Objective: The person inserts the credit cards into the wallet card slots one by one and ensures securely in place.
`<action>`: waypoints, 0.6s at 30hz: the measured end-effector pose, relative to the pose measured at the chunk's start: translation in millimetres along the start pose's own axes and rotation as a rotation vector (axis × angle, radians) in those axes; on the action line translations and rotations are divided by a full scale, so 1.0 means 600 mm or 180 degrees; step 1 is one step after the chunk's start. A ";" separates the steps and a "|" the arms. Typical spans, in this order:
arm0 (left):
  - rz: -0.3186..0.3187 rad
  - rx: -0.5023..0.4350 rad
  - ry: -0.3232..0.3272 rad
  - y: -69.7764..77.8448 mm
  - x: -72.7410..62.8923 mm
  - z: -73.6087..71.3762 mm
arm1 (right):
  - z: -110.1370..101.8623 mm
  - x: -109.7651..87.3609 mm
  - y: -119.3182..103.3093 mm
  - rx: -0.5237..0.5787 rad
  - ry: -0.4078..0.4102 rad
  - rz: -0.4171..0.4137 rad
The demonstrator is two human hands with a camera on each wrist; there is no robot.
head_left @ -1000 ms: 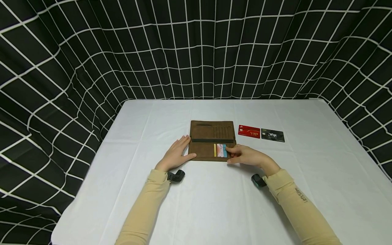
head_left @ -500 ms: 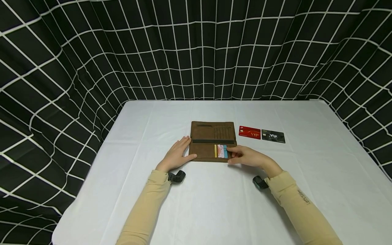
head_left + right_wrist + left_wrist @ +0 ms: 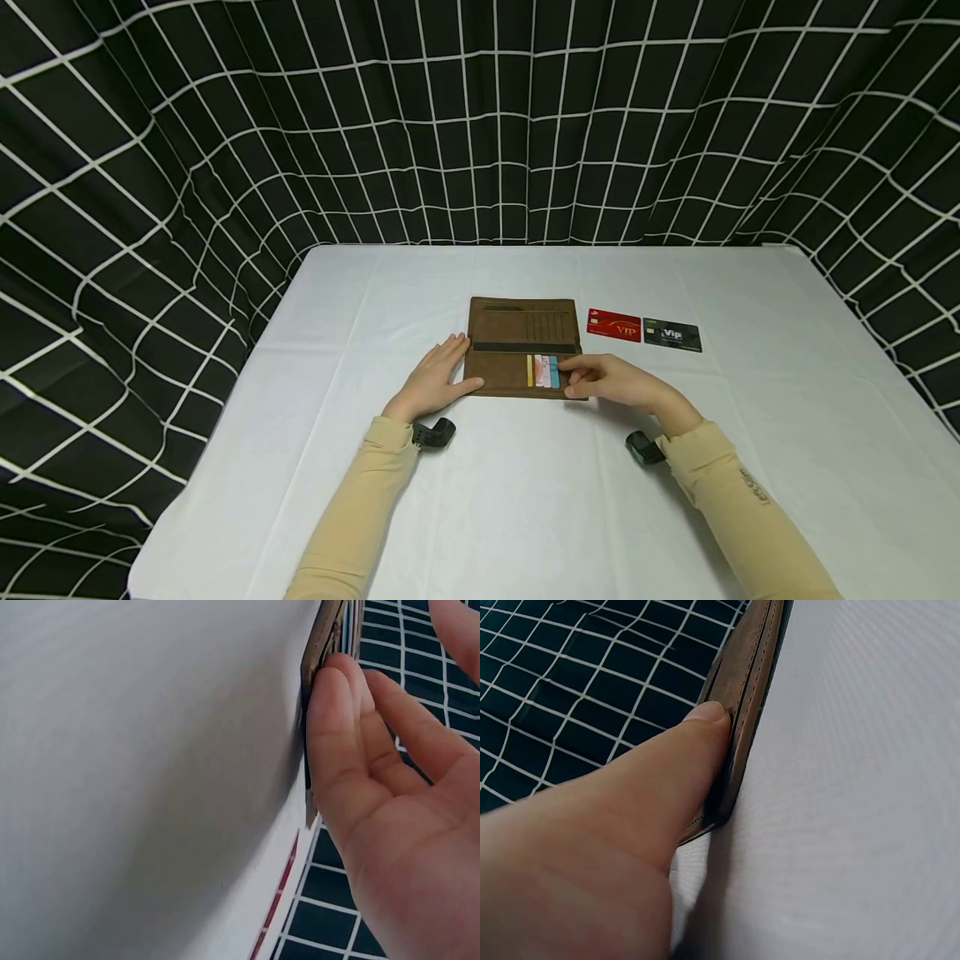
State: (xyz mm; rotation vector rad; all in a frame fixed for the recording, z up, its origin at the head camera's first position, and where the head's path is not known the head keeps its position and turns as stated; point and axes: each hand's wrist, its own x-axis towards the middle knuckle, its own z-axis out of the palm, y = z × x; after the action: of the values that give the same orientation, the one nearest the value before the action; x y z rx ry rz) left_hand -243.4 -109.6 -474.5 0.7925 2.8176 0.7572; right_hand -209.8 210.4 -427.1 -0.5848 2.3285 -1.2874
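Observation:
A brown bifold wallet (image 3: 495, 367) lies spread open on the white table. Thin edges of yellow, pink, white and blue cards (image 3: 543, 372) show in its near panel. Against the wallet's left edge my left hand (image 3: 431, 379) lies flat, fingers straight and spread, thumb resting on the near left corner. My right hand (image 3: 618, 383) holds the wallet's near right side between bent fingers and thumb, just right of the blue card. In the right wrist view the thumb (image 3: 331, 705) meets the wallet edge, fingers bunched behind it. Whatever lies between those fingertips is hidden.
To the right of the wallet lie a red VIP card (image 3: 613, 325) and a black VIP card (image 3: 672, 335), side by side. White cloth covers the table (image 3: 517, 492). Behind and around it hangs a black curtain (image 3: 480, 125) with a white grid.
My right hand has shifted slightly right along the wallet's near side, uncovering more of the blue card edge. The left hand stays in place on the wallet.

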 end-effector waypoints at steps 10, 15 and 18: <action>-0.0004 -0.0012 -0.0011 -0.004 0.001 0.003 | -0.016 -0.010 0.007 0.0140 0.0337 0.0224; -0.0004 -0.0018 -0.0026 -0.004 0.001 0.003 | -0.034 -0.023 0.017 0.0096 0.0620 0.0253; -0.0007 -0.0018 -0.0033 -0.004 0.001 0.002 | -0.048 -0.032 0.025 0.0001 0.0754 0.0275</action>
State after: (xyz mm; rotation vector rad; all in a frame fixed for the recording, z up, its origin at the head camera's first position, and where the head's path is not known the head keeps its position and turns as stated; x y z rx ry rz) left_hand -244.7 -110.5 -476.8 0.7900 2.8057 0.7580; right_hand -211.7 247.9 -422.9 -0.3426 2.5121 -1.3821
